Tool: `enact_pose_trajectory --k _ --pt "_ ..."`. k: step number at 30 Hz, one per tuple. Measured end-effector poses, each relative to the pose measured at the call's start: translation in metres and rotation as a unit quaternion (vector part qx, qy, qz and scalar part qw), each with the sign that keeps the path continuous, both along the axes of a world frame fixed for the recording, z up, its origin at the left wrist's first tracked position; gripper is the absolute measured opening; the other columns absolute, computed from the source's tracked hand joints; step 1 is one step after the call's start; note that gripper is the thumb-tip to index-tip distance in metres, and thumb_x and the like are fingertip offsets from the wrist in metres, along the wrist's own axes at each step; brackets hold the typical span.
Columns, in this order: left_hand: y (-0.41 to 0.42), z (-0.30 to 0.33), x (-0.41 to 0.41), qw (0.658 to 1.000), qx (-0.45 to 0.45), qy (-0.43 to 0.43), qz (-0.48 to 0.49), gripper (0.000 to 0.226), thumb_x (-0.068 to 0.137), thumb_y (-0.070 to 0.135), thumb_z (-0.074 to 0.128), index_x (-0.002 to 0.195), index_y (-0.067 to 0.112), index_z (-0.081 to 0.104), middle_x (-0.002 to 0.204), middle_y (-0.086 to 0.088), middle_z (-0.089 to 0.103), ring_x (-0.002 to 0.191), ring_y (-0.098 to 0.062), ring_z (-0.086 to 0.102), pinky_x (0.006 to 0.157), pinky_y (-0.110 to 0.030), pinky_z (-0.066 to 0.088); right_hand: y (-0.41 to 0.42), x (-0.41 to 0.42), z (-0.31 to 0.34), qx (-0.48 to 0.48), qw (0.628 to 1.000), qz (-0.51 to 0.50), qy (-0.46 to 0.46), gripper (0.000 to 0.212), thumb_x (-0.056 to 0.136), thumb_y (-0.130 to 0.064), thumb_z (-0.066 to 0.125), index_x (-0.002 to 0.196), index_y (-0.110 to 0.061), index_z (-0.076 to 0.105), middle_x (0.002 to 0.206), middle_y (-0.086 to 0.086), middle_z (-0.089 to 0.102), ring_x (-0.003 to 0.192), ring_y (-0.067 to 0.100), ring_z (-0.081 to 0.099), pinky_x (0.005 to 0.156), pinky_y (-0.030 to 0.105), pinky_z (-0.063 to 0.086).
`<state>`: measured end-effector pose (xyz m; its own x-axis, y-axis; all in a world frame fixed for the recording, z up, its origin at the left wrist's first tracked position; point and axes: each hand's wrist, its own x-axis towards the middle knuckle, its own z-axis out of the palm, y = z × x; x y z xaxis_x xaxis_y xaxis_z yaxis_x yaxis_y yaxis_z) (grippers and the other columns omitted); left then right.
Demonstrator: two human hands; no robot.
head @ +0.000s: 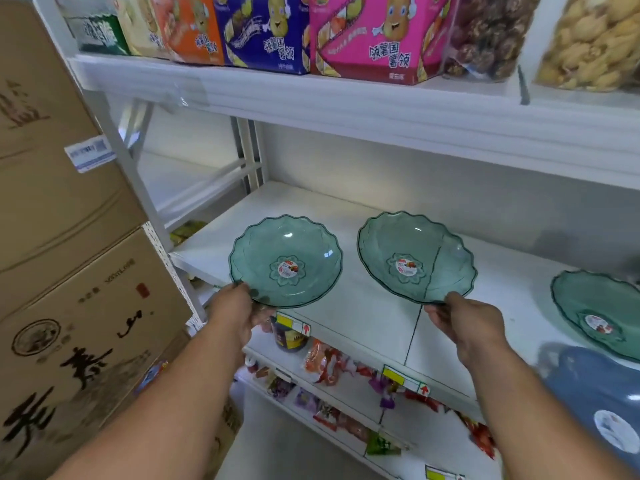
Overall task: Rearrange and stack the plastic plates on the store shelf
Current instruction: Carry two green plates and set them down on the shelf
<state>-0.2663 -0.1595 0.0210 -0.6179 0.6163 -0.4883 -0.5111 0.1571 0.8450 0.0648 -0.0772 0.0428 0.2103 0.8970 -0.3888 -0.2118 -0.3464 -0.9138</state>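
white store shelf [349, 306] carried the work: the left hand [235, 315] pinched the near rim of one translucent green scalloped plastic plate [304, 244], the right hand [467, 323] gripped a matching second plate [398, 237] right of it, both lifted, probably for stacking.

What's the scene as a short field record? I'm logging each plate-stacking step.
left hand: grips near rim of left green plate
right hand: grips near rim of right green plate
plates: side by side, apart, not stacked
third green plate: on shelf, far right
blue plate: lower right, partly cut off
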Motion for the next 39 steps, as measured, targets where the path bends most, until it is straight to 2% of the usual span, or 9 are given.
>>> enact_pose_trajectory --k 2,5,8,12,19,24,26,30,39 --pt "0.005 0.002 -0.02 1.0 -0.001 -0.012 -0.012 0.021 0.102 0.009 0.041 0.119 0.004 0.054 0.094 -0.013 0.067 0.077 -0.031 0.07 0.059 -0.041 0.062 -0.001 -0.017 -0.001 -0.001 1.0 -0.012 -0.004 0.014 0.09 0.0 0.056 0.085 0.008 0.067 0.081 0.024 0.073 0.065 0.026 0.07 0.059 0.024 0.062" --pt "0.014 0.0 -0.047 0.999 -0.011 -0.013 -0.04 0.023 0.102 0.01 0.041 0.119 0.006 0.056 0.09 -0.012 0.068 0.066 -0.027 0.07 0.058 -0.039 0.062 -0.004 -0.039 -0.001 -0.004 1.0 -0.024 -0.004 0.014 0.092 -0.001 0.056 0.085 0.007 0.066 0.083 0.025 0.073 0.066 0.026 0.071 0.063 0.027 0.063" --pt "0.025 -0.002 -0.066 0.998 -0.023 -0.017 -0.051 0.021 0.101 0.011 0.042 0.116 0.009 0.056 0.089 -0.009 0.066 0.066 -0.025 0.071 0.07 -0.043 0.059 -0.004 -0.056 0.0 -0.008 0.999 -0.031 -0.004 0.013 0.093 0.0 0.056 0.086 0.007 0.065 0.085 0.026 0.072 0.068 0.027 0.071 0.062 0.027 0.063" --pt "0.045 -0.004 -0.082 0.998 0.002 -0.041 -0.044 0.022 0.102 0.007 0.042 0.118 0.004 0.055 0.097 -0.013 0.062 0.083 -0.03 0.068 0.058 -0.04 0.062 0.007 -0.071 0.0 -0.017 0.999 -0.031 -0.012 0.014 0.092 0.0 0.056 0.089 0.01 0.065 0.088 0.028 0.073 0.076 0.031 0.072 0.06 0.026 0.063" --pt "0.078 0.001 -0.087 0.999 0.023 -0.029 -0.029 0.019 0.103 0.002 0.038 0.114 0.004 0.053 0.095 -0.013 0.061 0.082 -0.029 0.065 0.072 -0.043 0.058 0.042 -0.083 -0.007 -0.013 1.0 -0.008 -0.021 0.015 0.09 0.001 0.056 0.09 0.01 0.068 0.088 0.026 0.074 0.075 0.029 0.073 0.06 0.023 0.062" --pt "0.094 0.0 -0.1 1.0 0.015 -0.027 -0.008 0.024 0.101 0.001 0.04 0.119 0.005 0.055 0.112 -0.017 0.064 0.1 -0.036 0.068 0.06 -0.038 0.062 0.064 -0.096 -0.011 -0.009 1.0 0.008 -0.024 0.016 0.088 0.001 0.055 0.088 0.01 0.069 0.089 0.026 0.075 0.078 0.03 0.073 0.064 0.025 0.063" --pt "0.101 -0.001 -0.105 1.0 0.013 -0.027 -0.008 0.029 0.1 0.0 0.04 0.124 0.005 0.057 0.114 -0.017 0.066 0.102 -0.035 0.068 0.06 -0.038 0.063 0.072 -0.102 -0.01 -0.008 1.0 0.011 -0.028 0.016 0.089 0.001 0.055 0.088 0.01 0.068 0.089 0.026 0.074 0.077 0.03 0.072 0.062 0.023 0.062" --pt "0.117 -0.003 -0.118 1.0 0.008 -0.023 -0.01 0.033 0.099 -0.001 0.039 0.126 0.007 0.058 0.109 -0.014 0.068 0.1 -0.033 0.07 0.066 -0.041 0.063 0.084 -0.118 -0.01 -0.014 0.999 0.013 -0.026 0.016 0.09 0.0 0.055 0.088 0.009 0.068 0.088 0.026 0.074 0.079 0.031 0.072 0.056 0.021 0.061" --pt "0.168 -0.012 -0.16 0.999 0.007 -0.011 -0.031 0.028 0.1 -0.001 0.039 0.119 0.006 0.059 0.098 -0.011 0.067 0.098 -0.032 0.068 0.079 -0.046 0.059 0.109 -0.165 -0.013 -0.004 1.0 -0.021 -0.007 0.015 0.092 0.003 0.053 0.087 0.01 0.065 0.085 0.025 0.072 0.073 0.03 0.071 0.064 0.027 0.063"
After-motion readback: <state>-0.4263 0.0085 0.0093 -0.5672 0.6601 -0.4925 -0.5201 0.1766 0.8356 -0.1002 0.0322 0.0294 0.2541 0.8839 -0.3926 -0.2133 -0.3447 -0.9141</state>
